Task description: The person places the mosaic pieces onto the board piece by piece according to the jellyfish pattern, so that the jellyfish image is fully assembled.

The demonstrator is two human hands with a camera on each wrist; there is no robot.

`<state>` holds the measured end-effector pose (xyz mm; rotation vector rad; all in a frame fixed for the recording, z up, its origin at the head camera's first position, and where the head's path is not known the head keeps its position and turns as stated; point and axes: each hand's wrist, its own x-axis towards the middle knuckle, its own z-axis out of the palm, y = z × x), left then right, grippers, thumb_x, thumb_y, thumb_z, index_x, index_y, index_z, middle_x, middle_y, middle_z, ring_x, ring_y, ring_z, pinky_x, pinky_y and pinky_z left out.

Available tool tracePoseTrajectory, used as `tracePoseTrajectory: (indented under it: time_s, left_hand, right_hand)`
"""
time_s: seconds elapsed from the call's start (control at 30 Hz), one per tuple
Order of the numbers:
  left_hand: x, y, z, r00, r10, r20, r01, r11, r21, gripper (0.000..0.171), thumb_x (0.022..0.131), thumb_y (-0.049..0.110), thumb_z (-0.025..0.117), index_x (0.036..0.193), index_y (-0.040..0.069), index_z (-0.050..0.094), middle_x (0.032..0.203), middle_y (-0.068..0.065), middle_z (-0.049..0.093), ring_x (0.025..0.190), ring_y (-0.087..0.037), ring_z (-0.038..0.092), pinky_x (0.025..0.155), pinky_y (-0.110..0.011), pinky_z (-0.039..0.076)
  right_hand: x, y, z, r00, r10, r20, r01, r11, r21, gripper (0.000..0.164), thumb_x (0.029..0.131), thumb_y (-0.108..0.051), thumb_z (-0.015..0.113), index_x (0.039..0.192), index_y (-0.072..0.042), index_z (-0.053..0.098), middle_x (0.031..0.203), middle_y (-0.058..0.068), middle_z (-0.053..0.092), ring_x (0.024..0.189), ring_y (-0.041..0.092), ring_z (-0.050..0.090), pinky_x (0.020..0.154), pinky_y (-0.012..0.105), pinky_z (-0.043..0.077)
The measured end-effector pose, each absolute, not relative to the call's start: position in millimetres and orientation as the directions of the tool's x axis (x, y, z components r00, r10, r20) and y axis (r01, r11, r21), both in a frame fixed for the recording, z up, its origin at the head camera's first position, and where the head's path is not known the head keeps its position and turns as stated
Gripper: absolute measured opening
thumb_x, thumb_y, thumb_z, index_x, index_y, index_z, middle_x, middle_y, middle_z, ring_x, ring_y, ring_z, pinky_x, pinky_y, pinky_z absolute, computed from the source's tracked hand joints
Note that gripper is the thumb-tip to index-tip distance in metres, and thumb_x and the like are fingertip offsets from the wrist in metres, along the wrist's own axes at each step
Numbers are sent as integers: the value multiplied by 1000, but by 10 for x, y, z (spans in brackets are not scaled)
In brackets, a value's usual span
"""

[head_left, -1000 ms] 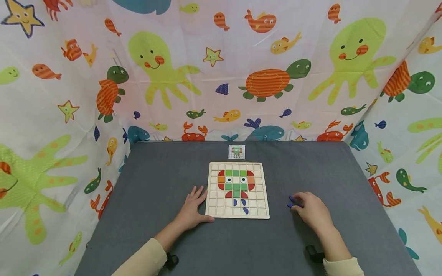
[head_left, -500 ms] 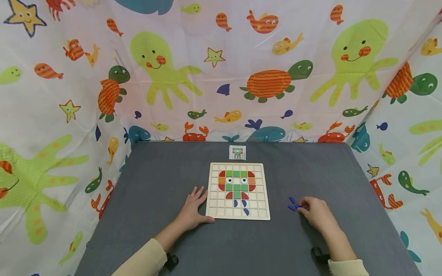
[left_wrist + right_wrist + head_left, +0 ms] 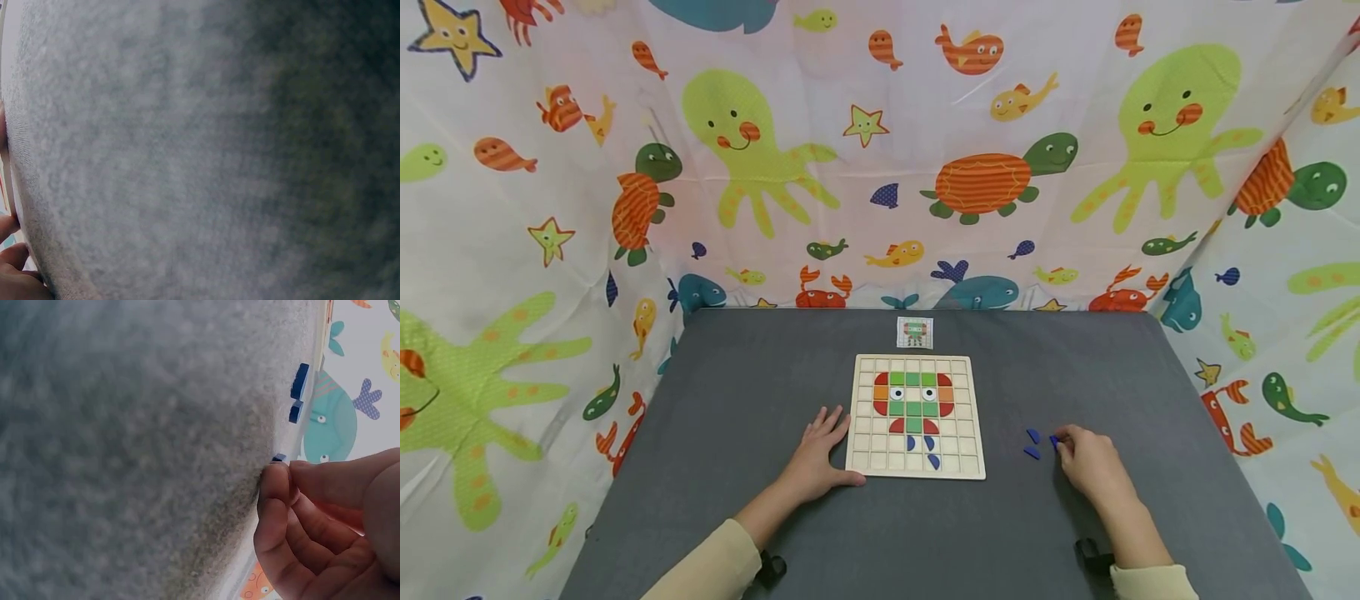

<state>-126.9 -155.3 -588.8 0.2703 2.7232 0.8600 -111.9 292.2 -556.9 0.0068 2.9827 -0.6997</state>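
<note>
A pale wooden grid board (image 3: 861, 458) lies on the grey table, with red, green, orange, eye-marked and blue pieces forming a figure on it. My left hand (image 3: 816, 454) rests at the board's left edge, fingers spread and thumb at the near left corner. To the right of the board, my right hand (image 3: 1090, 462) pinches a small blue half-round piece (image 3: 1054, 441) between thumb and fingertips, close over the cloth. In the right wrist view, only a bit of this blue piece (image 3: 280, 457) shows past the fingertips. Two loose blue pieces, one farther (image 3: 1033, 435) and one nearer (image 3: 1032, 452), lie just left of it.
Behind the board lies a small picture card (image 3: 915, 332) showing a similar coloured figure. A curtain (image 3: 880, 275) printed with sea animals surrounds the table's back and sides. Mostly blurred grey cloth (image 3: 156, 150) fills the left wrist view.
My right hand has drawn slightly right, away from the group of blue pieces, with one in its fingertips. Two blue pieces stay behind on the table. My left hand keeps its place.
</note>
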Motion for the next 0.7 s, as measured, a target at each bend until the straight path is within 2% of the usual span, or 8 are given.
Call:
tracePoseTrajectory:
  time_s: [0.13, 0.27, 0.43, 0.57, 0.7]
  left_hand:
    - [-1265, -1549, -5881, -946, 255, -202, 94, 807, 583, 113, 67, 53, 90, 159, 15, 35, 168, -6, 24, 158, -32, 7, 125, -58, 15]
    - [-1260, -1549, -5877, -947, 255, -197, 96, 805, 585, 113, 67, 52, 91, 158, 15, 36, 168, -7, 24, 157, -33, 8, 124, -59, 15]
    - [-1250, -1550, -5874, -945, 261, -196, 98, 800, 591, 113, 67, 51, 91, 158, 14, 35, 168, -7, 24, 157, -33, 7, 124, -59, 15]
    - [-1251, -1553, -5877, -946, 266, -187, 106, 796, 596, 112, 68, 51, 91, 158, 14, 36, 168, -7, 25, 157, -33, 8, 124, -59, 15]
    - [-1263, -1554, -5883, -945, 268, -185, 110, 798, 593, 112, 68, 51, 91, 158, 14, 35, 168, -7, 24, 158, -33, 7, 125, -58, 15]
  right_hand:
    - [-1119, 2927, -5577, -999, -31, -34, -13, 895, -446, 24, 94, -13, 70, 113, 1, 70, 87, 13, 69, 74, 26, 64, 64, 48, 53]
    - [-1129, 2946, -5594, -998, -59, -13, -47, 894, -445, 23, 88, -11, 77, 109, -1, 73, 86, 11, 68, 78, 28, 64, 69, 51, 54]
    - [-1142, 3022, -5611, -997, -62, -45, -32, 874, -484, 24, 85, -9, 79, 107, 0, 73, 89, 10, 69, 79, 26, 65, 71, 49, 55]
    - [-1142, 3070, -5611, -995, -72, -73, -24, 858, -513, 26, 86, -11, 79, 109, -1, 73, 91, 9, 69, 79, 23, 65, 70, 48, 55]
    - [-1152, 3083, -5617, -994, -88, -62, -44, 861, -507, 22, 87, -13, 79, 105, -2, 73, 88, 7, 68, 77, 21, 63, 69, 46, 54]
